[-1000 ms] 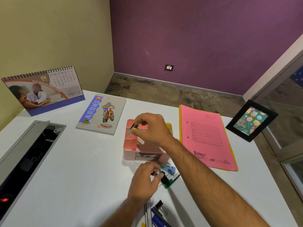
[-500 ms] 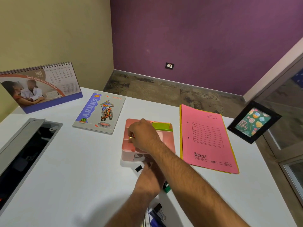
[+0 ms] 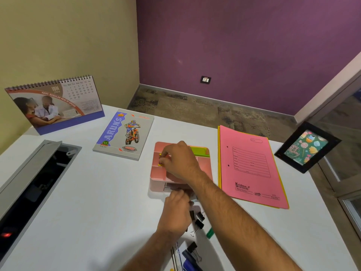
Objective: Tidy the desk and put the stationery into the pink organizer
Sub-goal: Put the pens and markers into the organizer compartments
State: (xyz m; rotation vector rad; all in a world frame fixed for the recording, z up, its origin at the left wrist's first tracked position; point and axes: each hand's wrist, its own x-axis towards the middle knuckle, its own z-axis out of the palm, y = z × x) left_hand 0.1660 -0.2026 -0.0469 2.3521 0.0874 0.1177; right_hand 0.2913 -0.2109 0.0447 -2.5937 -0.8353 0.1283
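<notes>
The head view looks forward and down, close above the white desk.

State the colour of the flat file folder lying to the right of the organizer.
Pink, with a yellow edge showing beneath; the folder shows clearly in the head view.

Pink organizer mid-desk, black binder clips just before it
</notes>
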